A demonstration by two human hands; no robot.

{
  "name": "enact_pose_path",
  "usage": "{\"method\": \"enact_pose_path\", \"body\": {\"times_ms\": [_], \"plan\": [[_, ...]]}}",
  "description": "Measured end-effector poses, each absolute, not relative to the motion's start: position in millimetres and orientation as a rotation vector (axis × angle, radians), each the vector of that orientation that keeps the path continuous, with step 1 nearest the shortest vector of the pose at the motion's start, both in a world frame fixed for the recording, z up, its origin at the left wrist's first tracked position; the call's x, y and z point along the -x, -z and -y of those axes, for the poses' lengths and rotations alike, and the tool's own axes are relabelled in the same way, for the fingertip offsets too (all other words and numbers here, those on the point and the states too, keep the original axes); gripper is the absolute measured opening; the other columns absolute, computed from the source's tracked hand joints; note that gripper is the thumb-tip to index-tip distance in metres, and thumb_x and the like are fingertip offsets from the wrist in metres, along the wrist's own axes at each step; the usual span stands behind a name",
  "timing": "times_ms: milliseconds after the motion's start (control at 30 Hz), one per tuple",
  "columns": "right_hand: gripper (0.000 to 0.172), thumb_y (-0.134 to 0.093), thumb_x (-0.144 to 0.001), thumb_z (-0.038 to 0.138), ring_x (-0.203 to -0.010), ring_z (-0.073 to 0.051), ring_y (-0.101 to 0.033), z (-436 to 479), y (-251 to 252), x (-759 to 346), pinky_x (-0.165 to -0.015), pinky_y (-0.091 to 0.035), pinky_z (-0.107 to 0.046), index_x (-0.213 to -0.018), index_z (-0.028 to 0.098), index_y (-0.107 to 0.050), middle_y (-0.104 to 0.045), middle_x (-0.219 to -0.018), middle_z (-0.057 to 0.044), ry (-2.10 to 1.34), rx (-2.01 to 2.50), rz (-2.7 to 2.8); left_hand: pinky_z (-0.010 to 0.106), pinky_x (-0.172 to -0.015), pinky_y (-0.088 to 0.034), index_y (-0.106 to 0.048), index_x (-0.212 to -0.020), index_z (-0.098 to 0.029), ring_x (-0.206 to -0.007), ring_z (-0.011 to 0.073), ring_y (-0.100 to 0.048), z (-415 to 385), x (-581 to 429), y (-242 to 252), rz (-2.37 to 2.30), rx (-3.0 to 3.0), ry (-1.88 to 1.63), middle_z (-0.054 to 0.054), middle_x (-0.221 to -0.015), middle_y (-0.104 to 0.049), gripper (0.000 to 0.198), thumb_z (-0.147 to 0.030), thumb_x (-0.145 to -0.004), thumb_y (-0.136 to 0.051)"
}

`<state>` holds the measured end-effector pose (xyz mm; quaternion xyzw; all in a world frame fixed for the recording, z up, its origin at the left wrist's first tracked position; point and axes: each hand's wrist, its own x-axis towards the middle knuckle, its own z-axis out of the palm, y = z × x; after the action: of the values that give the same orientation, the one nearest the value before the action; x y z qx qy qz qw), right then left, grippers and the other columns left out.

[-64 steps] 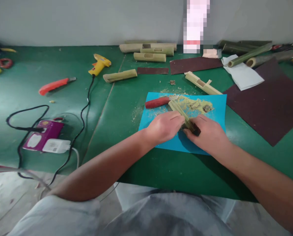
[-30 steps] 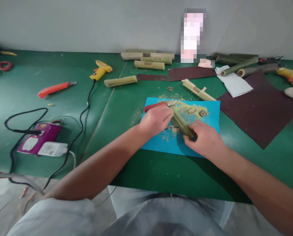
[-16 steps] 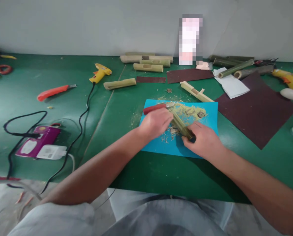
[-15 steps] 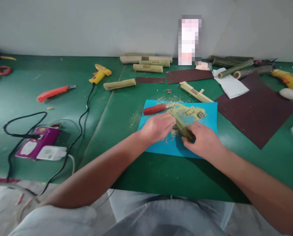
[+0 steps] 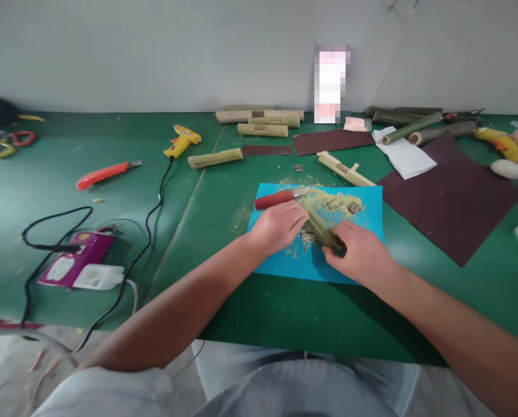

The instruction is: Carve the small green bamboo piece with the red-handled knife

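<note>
A short bamboo tube (image 5: 320,227) slants over a blue sheet (image 5: 276,269), its upper end leaning away to the left. My right hand (image 5: 362,250) is wrapped round the near, lower end, where the dark hollow opening shows. Fingers curled, my left hand (image 5: 280,227) is closed at the far end; its fingertips are partly hidden. Just beyond that hand, a red-handled knife (image 5: 275,199) lies on the sheet. Pale shavings (image 5: 334,202) are heaped behind the tube, with more bits scattered under it.
Cut bamboo pieces (image 5: 263,130) lie along the wall. Brown sandpaper (image 5: 454,202) and a white paper (image 5: 404,153) are at right. On the left are a yellow glue gun (image 5: 182,142), an orange utility knife (image 5: 109,175) and a purple power strip (image 5: 77,258) with trailing cords.
The whole view has shifted slightly, so the table sits a little lower in the picture. Both hands keep nearly the same place on the bamboo tube; my left hand has shifted slightly against it.
</note>
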<state>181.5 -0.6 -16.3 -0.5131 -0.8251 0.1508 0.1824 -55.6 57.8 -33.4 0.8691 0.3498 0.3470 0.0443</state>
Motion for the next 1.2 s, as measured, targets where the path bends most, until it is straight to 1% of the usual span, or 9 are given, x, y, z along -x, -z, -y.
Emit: {"method": "enact_pose_path", "body": {"times_ms": [267,367,500,600,700,833,967,1067,1200], "plan": [[0.01,-0.064,-0.082,0.028,-0.076,-0.02,-0.058,1,16,-181,-0.068,-0.042,-0.032,-0.08,0.023,-0.055,-0.061,-0.083,-0.005,-0.429,1.46,2.335,0.029,-0.075,-0.055,-0.07,-0.09,-0.016,-0.08,0.0166,-0.068,-46,48,30,-1.012,-2.676,-1.02,0.006,-0.084,-0.073,0.025,-0.022,-0.105,-0.05],[0.01,-0.063,-0.083,0.028,-0.077,-0.02,-0.059,1,15,-181,-0.069,-0.043,-0.032,-0.081,0.023,-0.055,-0.062,-0.084,-0.005,-0.444,1.459,2.326,0.029,-0.073,-0.054,-0.069,-0.086,-0.016,-0.076,0.0161,-0.067,-42,44,28,-1.107,-2.654,-1.047,0.005,-0.08,-0.071,0.026,-0.022,-0.104,-0.05],[0.01,-0.064,-0.082,0.028,-0.076,-0.02,-0.058,0,14,-180,-0.068,-0.042,-0.032,-0.08,0.023,-0.055,-0.062,-0.083,-0.005,-0.448,1.474,2.335,0.028,-0.07,-0.053,-0.069,-0.086,-0.017,-0.075,0.0162,-0.066,-40,41,25,-0.963,-2.718,-0.909,0.005,-0.08,-0.071,0.029,-0.022,-0.105,-0.048],[0.01,-0.064,-0.083,0.029,-0.078,-0.02,-0.059,1,14,-180,-0.069,-0.042,-0.032,-0.081,0.023,-0.056,-0.063,-0.084,-0.005,-0.436,1.47,2.329,0.028,-0.071,-0.053,-0.068,-0.084,-0.017,-0.075,0.0161,-0.066,-40,41,25,-1.1,-2.652,-1.027,0.004,-0.077,-0.07,0.027,-0.023,-0.104,-0.051],[0.01,-0.063,-0.083,0.028,-0.076,-0.02,-0.059,2,15,-179,-0.067,-0.041,-0.032,-0.08,0.023,-0.055,-0.063,-0.083,-0.005,-0.416,1.474,2.326,0.028,-0.069,-0.053,-0.069,-0.084,-0.017,-0.075,0.0159,-0.066,-38,39,25,-1.016,-2.708,-0.918,0.005,-0.08,-0.071,0.027,-0.021,-0.104,-0.05],[0.011,-0.063,-0.084,0.029,-0.076,-0.02,-0.059,2,14,-178,-0.067,-0.041,-0.032,-0.08,0.023,-0.056,-0.063,-0.083,-0.006,-0.421,1.492,2.333,0.028,-0.069,-0.052,-0.069,-0.084,-0.016,-0.075,0.0164,-0.066,-36,36,25,-1.068,-2.665,-1.005,0.005,-0.079,-0.071,0.025,-0.02,-0.102,-0.052],[0.01,-0.063,-0.085,0.029,-0.077,-0.02,-0.059,2,13,-177,-0.067,-0.04,-0.032,-0.08,0.022,-0.056,-0.063,-0.084,-0.006,-0.432,1.502,2.349,0.027,-0.065,-0.049,-0.069,-0.084,-0.016,-0.072,0.0154,-0.065,-35,35,24,-0.967,-2.685,-0.939,0.004,-0.077,-0.07,0.025,-0.02,-0.102,-0.053],[0.009,-0.062,-0.086,0.028,-0.078,-0.02,-0.059,3,13,-176,-0.068,-0.041,-0.032,-0.083,0.021,-0.057,-0.064,-0.085,-0.006,-0.433,1.503,2.352,0.026,-0.063,-0.047,-0.067,-0.077,-0.016,-0.068,0.0144,-0.062,-34,34,24,-1.057,-2.624,-1.039,0.003,-0.072,-0.066,0.026,-0.02,-0.101,-0.056],[0.01,-0.063,-0.086,0.028,-0.076,-0.019,-0.058,4,12,-176,-0.066,-0.039,-0.032,-0.081,0.021,-0.057,-0.064,-0.085,-0.006,-0.434,1.517,2.357,0.027,-0.063,-0.047,-0.067,-0.078,-0.017,-0.069,0.0149,-0.062,-32,33,24,-0.953,-2.673,-0.914,0.003,-0.073,-0.066,0.029,-0.022,-0.103,-0.053]]}}
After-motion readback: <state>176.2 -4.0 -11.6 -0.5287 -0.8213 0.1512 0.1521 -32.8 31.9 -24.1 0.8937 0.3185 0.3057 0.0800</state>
